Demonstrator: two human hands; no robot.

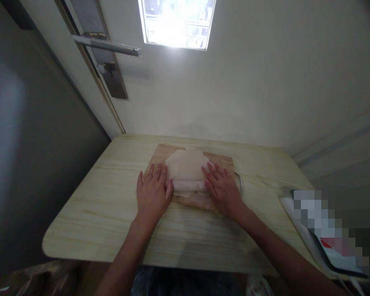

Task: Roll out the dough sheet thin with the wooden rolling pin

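Note:
A flat sheet of pale dough [188,162] with an uneven outline lies on a wooden cutting board [222,158]. Across its near part runs a whitish rolling pin [189,186], with a strip of dough showing on the near side. My left hand [154,189] lies palm down over the pin's left end, fingers stretched forward. Over the right end, my right hand [223,187] rests flat with its fingers spread. Both palms hide the ends of the pin, and neither hand wraps round it.
The board lies on a light wood-grain table [111,205] against a white door. A metal ring [239,181] sticks out from the board's right side. At the table's right edge is a flat, partly blurred dark-edged object [320,242]. A door handle [111,44] juts out at upper left.

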